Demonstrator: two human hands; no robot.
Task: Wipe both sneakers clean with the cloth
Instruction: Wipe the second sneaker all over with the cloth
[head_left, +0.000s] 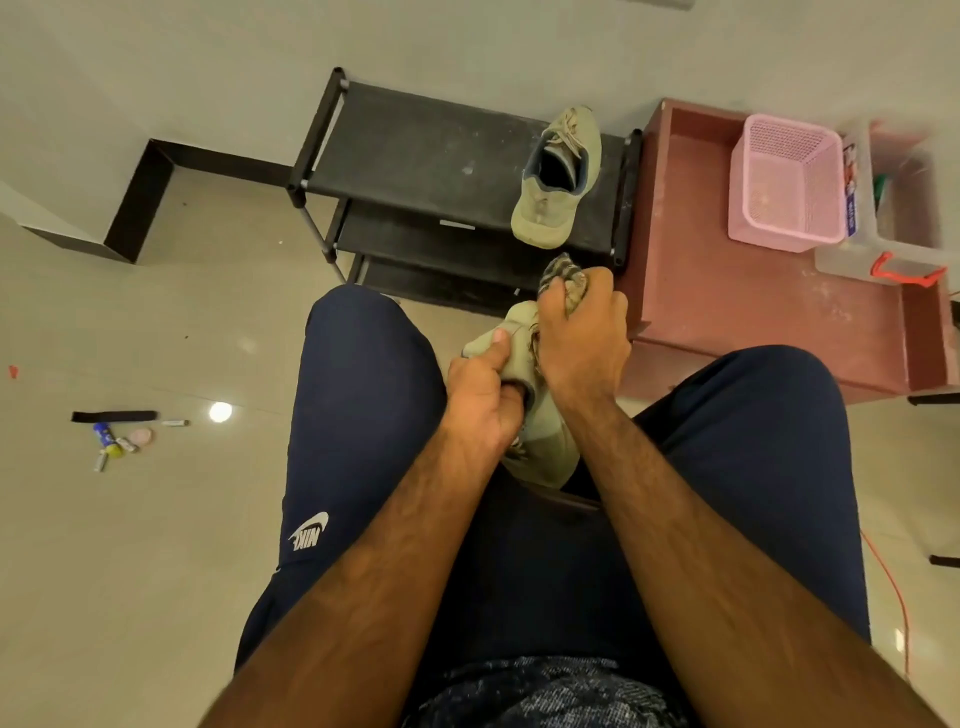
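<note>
Black shoe rack (415, 150), top shelf: one olive sneaker (558, 179) on its right end (heel overhanging the front edge). Reddish-brown low table (727, 301) beside it carries a pink basket (784, 187) and a clear plastic bin (904, 208). Tiled floor (130, 545): scattered batteries (111, 449), black strap (114, 415).

Open floor (156, 519) lies free to the left, while ahead the black shoe rack (415, 156) and, right, the reddish table (727, 312) with its pink basket (784, 187) seemingly crowd the hands.
</note>
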